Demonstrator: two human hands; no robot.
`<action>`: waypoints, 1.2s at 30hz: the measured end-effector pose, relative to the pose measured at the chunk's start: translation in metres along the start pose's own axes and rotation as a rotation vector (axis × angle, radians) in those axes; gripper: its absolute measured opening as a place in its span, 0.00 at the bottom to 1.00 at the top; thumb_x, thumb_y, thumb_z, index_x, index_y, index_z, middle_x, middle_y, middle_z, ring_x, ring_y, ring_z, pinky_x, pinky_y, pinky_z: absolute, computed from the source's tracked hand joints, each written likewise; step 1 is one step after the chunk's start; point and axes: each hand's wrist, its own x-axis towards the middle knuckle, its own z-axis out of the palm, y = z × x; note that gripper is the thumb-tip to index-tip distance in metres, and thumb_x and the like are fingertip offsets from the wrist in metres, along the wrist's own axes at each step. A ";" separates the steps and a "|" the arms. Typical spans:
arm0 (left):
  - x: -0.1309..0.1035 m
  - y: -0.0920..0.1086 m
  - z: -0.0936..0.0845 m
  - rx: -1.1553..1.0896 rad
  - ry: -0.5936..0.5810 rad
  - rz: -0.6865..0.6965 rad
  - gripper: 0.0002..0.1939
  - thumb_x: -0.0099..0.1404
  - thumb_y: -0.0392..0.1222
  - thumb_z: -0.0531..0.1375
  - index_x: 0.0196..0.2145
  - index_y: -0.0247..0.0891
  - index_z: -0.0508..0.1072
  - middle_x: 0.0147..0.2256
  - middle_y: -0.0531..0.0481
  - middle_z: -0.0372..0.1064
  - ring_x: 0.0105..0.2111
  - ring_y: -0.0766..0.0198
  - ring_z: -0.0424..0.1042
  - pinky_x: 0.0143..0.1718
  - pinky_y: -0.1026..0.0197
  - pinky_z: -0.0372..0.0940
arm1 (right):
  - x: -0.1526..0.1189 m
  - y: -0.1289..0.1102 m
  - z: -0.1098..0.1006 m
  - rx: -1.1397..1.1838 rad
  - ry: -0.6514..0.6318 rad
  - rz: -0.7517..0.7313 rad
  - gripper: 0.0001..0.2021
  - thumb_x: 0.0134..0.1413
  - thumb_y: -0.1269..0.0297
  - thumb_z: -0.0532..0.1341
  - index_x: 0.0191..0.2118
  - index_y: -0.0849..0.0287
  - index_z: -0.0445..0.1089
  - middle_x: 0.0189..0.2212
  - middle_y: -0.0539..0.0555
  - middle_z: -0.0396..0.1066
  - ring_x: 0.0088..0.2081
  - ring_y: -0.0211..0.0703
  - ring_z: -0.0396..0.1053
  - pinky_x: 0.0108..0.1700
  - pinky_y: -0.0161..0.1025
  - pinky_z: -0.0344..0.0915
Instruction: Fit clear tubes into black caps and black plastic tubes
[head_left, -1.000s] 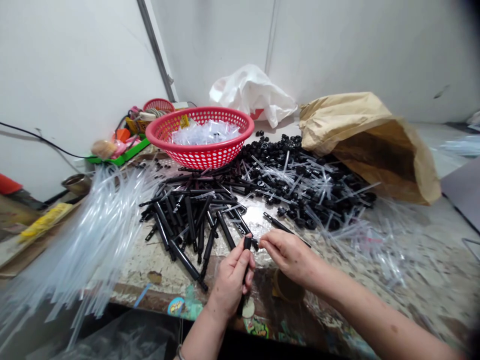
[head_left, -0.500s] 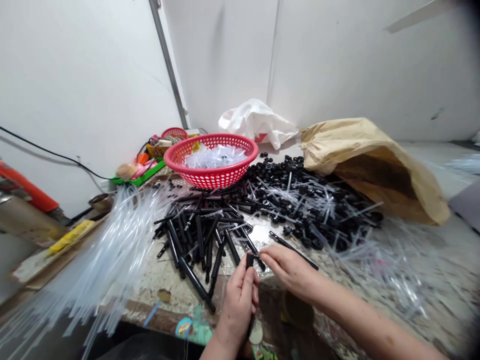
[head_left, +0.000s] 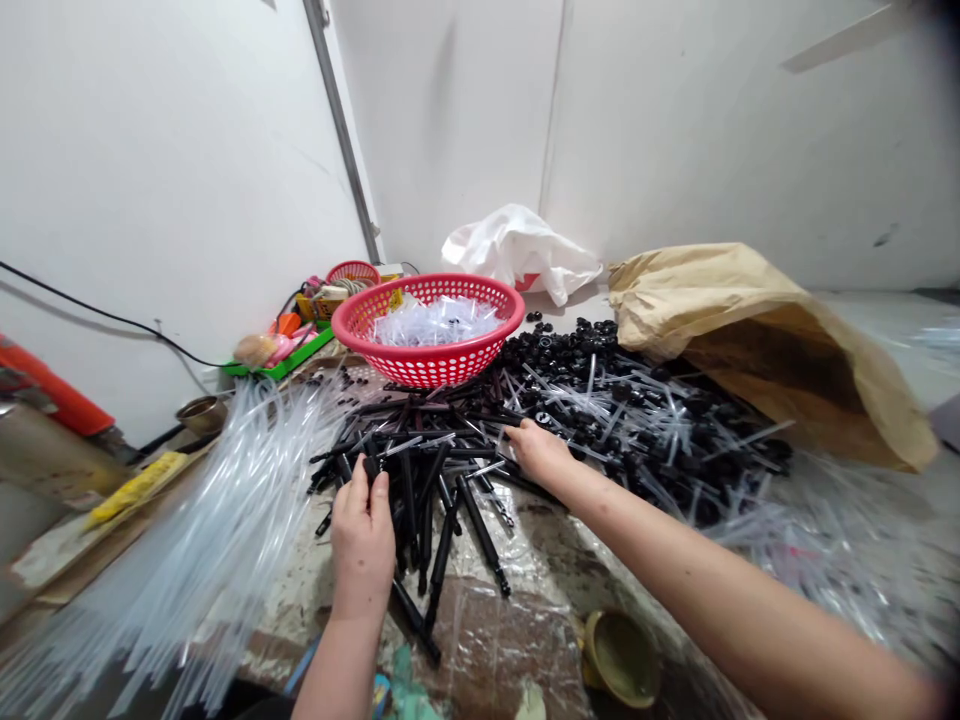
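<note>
My left hand (head_left: 364,535) is closed on a black tube (head_left: 372,462) at the left side of a heap of similar tubes. Further back, at the heap's right side, my right hand (head_left: 538,452) has its fingers pinched together; what lies between them is hidden. The loose black tubes (head_left: 480,530) have narrower, stepped ends and point in several directions. Short clear tubes (head_left: 592,385) lie mixed with small black caps (head_left: 551,345) to the right of my right hand.
A red perforated basket (head_left: 427,365) holds short clear pieces behind the heap. Long clear tubes (head_left: 202,540) spread along the left. An open brown paper bag (head_left: 697,290) lies at the right, a white plastic bag (head_left: 517,240) behind. A round cup (head_left: 621,655) sits near the front edge.
My hands have moved apart from in front of me. The left has gone left and forward, the right forward into the heap. The cup at the front edge is now in plain view.
</note>
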 end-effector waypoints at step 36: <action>-0.097 0.117 0.040 -0.895 -0.619 -0.240 0.19 0.62 0.49 0.56 0.50 0.41 0.65 0.29 0.54 0.67 0.29 0.68 0.69 0.33 0.66 0.65 | -0.180 0.015 -0.056 0.942 -0.176 0.016 0.15 0.55 0.59 0.54 0.22 0.60 0.63 0.18 0.44 0.52 0.22 0.31 0.49 0.24 0.31 0.48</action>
